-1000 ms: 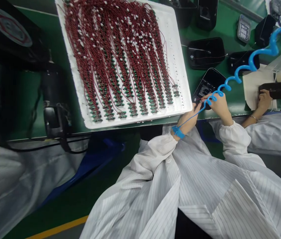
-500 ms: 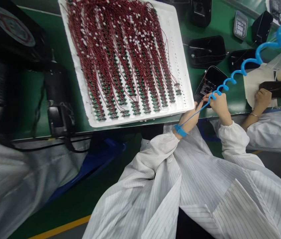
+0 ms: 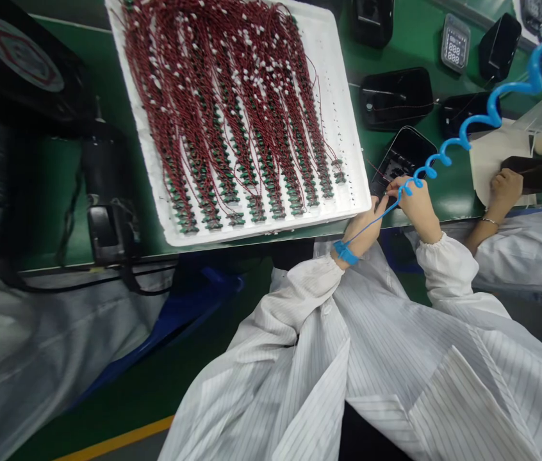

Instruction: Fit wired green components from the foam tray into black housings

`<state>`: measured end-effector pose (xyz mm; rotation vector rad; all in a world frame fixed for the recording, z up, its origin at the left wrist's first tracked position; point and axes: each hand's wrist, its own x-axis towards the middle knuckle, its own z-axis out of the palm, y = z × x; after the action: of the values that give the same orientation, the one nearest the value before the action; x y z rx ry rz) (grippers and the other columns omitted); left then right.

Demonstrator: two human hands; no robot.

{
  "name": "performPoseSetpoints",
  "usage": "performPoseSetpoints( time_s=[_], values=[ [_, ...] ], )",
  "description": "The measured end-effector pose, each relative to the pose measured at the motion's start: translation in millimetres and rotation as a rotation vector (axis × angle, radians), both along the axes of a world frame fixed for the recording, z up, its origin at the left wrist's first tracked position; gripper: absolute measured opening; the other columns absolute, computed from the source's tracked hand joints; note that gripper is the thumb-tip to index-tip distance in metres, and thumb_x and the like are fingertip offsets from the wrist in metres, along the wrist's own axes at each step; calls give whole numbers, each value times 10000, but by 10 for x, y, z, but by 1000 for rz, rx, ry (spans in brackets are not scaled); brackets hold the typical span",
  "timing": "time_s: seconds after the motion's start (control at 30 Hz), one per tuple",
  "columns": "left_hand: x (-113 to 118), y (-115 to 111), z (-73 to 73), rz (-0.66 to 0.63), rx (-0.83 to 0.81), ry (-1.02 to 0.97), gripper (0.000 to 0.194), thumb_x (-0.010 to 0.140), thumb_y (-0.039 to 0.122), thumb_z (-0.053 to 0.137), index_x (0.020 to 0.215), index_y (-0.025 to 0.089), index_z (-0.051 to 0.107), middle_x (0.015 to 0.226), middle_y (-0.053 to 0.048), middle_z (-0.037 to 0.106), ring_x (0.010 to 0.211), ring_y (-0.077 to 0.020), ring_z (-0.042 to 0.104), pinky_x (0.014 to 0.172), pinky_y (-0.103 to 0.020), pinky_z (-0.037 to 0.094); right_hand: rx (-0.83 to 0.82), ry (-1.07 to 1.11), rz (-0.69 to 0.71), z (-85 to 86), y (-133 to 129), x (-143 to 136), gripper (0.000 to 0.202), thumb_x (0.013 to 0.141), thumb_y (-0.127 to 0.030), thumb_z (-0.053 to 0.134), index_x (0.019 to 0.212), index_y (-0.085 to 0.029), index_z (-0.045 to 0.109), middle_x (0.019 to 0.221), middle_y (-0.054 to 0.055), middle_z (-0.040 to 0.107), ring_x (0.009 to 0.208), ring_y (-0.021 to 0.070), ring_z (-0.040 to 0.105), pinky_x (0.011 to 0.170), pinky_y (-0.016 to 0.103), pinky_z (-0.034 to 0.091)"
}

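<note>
Your left hand [image 3: 362, 225] and your right hand [image 3: 415, 203] are close together at the near end of an open black case [image 3: 409, 150]. Your fingers are bent and your fingertips almost meet there, but they cover that spot, so I can't tell if either hand is gripping the case or a tiny part. The case sits tilted a bit on the green tabletop [image 3: 456, 182], just right of the big white tray [image 3: 323, 37]. You have a blue band [image 3: 345, 251] on your left wrist, and its curly blue cord [image 3: 533, 85] goes up past your right hand. The tray has rows of little green parts [image 3: 295, 192] with lots of dark red wires [image 3: 246, 96] and small white ends. Past your case is another black case [image 3: 396, 101], and farther off is a small screen [image 3: 455, 45] with numbers. To your right, another person's hand [image 3: 506, 187] is on a dark case [image 3: 534, 174], by a cream sheet [image 3: 483, 163]. A big black machine [image 3: 24, 54] is far to your left.
</note>
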<state>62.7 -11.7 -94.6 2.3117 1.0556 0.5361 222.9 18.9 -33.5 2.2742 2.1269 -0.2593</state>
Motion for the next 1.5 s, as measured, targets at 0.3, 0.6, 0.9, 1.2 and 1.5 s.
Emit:
performPoseSetpoints(
  time_s=[0.3, 0.6, 0.9, 1.2, 1.5],
  values=[
    [76, 58, 223, 61, -102, 62, 577, 997, 47, 300, 1562, 104, 408, 1279, -173, 570, 1108, -249, 614, 957, -374, 553, -73, -271, -104, 142, 20, -183, 220, 965, -199, 602, 1141, -78, 655, 1061, 234, 733, 956, 335, 704, 808, 391, 522],
    [122, 93, 437, 50, -138, 245, 539, 1040, 65, 236, 1559, 74, 382, 1308, -195, 573, 1130, -261, 618, 856, -329, 534, -120, 154, -116, 276, 18, -17, 108, 902, -178, 656, 922, -138, 755, 756, 73, 744, 706, 226, 714, 831, 357, 565],
    [135, 75, 618, 47, -66, 481, 556, 1026, 24, 233, 1558, 84, 385, 1285, -182, 609, 1090, -251, 639, 808, -323, 516, 378, 293, -343, 222, -643, 383, 335, 1033, -415, 474, 1124, -219, 730, 965, 77, 769, 745, 218, 723, 753, 363, 589],
    [202, 221, 737, -135, 4, 616, 458, 1002, 8, 282, 1282, 20, 644, 1318, -238, 593, 1112, -287, 638, 819, -352, 537, 281, 324, 90, -109, -493, 471, 445, 987, -112, 371, 1161, -250, 757, 1403, 76, 669, 1169, 242, 668, 1058, 467, 518],
    [96, 51, 601, 0, -3, 644, 571, 1034, 84, 285, 1602, 63, 335, 1184, -152, 637, 1018, -222, 658, 843, -307, 555, 363, 521, 160, -360, -486, 424, 356, 942, -82, 420, 972, -209, 752, 1344, 119, 651, 1084, 228, 668, 953, 409, 578]
  ],
)
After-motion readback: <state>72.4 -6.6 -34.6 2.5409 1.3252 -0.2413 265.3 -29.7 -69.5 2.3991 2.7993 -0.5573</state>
